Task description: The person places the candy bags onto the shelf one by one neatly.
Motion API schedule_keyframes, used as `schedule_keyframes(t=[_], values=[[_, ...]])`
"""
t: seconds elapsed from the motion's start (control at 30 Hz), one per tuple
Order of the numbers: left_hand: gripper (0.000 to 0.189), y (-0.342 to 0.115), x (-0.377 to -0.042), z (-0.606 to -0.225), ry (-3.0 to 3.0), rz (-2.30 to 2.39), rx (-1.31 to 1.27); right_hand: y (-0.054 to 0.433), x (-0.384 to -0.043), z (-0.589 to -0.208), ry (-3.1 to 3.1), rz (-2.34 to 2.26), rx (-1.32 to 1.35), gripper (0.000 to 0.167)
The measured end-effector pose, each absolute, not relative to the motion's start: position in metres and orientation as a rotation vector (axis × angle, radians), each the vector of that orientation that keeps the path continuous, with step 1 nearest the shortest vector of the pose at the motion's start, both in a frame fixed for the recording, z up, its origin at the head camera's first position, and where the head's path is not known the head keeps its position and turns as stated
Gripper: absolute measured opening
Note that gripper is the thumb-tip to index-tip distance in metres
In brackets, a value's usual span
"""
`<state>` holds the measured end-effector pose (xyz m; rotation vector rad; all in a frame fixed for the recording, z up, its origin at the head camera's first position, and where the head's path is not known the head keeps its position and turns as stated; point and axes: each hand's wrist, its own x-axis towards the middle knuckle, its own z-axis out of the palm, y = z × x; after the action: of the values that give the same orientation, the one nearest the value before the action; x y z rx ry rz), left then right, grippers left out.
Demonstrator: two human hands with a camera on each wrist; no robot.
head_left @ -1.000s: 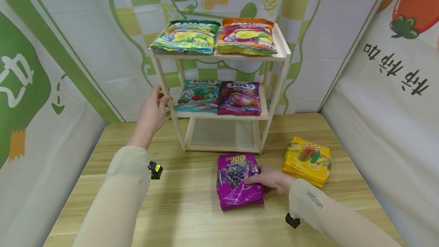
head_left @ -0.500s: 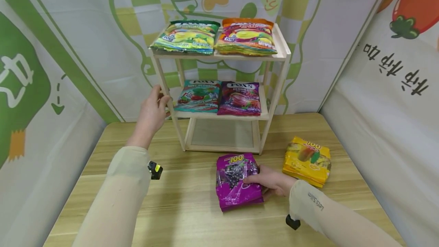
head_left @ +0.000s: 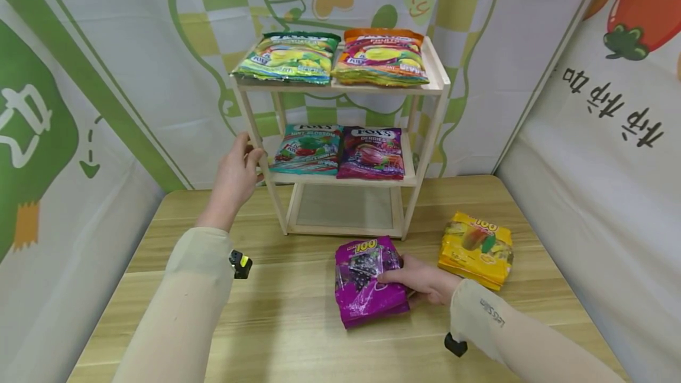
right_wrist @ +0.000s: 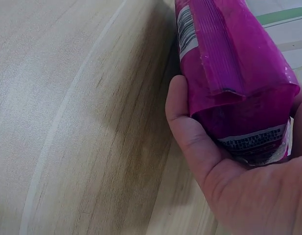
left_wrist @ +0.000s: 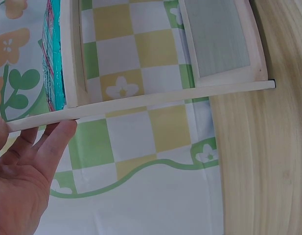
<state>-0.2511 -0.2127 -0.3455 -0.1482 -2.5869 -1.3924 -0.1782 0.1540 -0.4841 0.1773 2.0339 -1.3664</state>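
In my right hand [head_left: 425,281] I grip a purple candy bag [head_left: 370,306] with dark grapes and "100" printed on it, thumb over its front. The right wrist view shows fingers [right_wrist: 190,142] curled along the back of the bag [right_wrist: 239,58], with its seam and barcode visible. The bag is just in front of a small wooden shelf rack [head_left: 340,178]. My left hand [head_left: 236,173] holds the rack's left front post [left_wrist: 141,99], thumb and fingers at the post by the middle shelf level.
Two candy bags, one green [head_left: 292,58] and one orange [head_left: 382,58], lie on the top shelf. A teal bag [head_left: 308,149] and a dark purple bag [head_left: 371,153] are on the middle shelf. A yellow bag [head_left: 476,247] lies on the table [head_left: 298,347] at right. Printed cloth walls surround it.
The purple bag has tilted slightly in my right hand, its upper end shifting a little to the left. My left hand has stayed at the post.
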Motion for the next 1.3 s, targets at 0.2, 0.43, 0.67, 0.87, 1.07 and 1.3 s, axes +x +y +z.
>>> schedule_keyframes(t=[0.2,0.43,0.67,0.87,1.07,1.3], values=[[0.035,-0.213,-0.252,-0.346,-2.585,-1.391,-0.147,0.154,-0.179,-0.484,2.036,-1.381,0.178,0.084],[0.034,-0.213,-0.252,-0.347,-2.585,-1.375,-0.148,0.152,-0.18,-0.482,2.028,-1.407,0.166,0.086],[0.034,-0.214,-0.252,-0.348,-2.581,-1.368,-0.148,0.149,-0.181,-0.478,2.019,-1.426,0.147,0.089],[0.034,-0.213,-0.252,-0.346,-2.585,-1.374,-0.15,0.147,-0.182,-0.473,2.073,-1.394,0.134,0.087],[0.035,-0.213,-0.252,-0.346,-2.594,-1.37,-0.144,0.145,-0.184,-0.47,2.103,-1.37,0.117,0.089],[0.035,-0.213,-0.252,-0.346,-2.595,-1.369,-0.147,0.144,-0.185,-0.468,2.115,-1.365,0.121,0.09]])
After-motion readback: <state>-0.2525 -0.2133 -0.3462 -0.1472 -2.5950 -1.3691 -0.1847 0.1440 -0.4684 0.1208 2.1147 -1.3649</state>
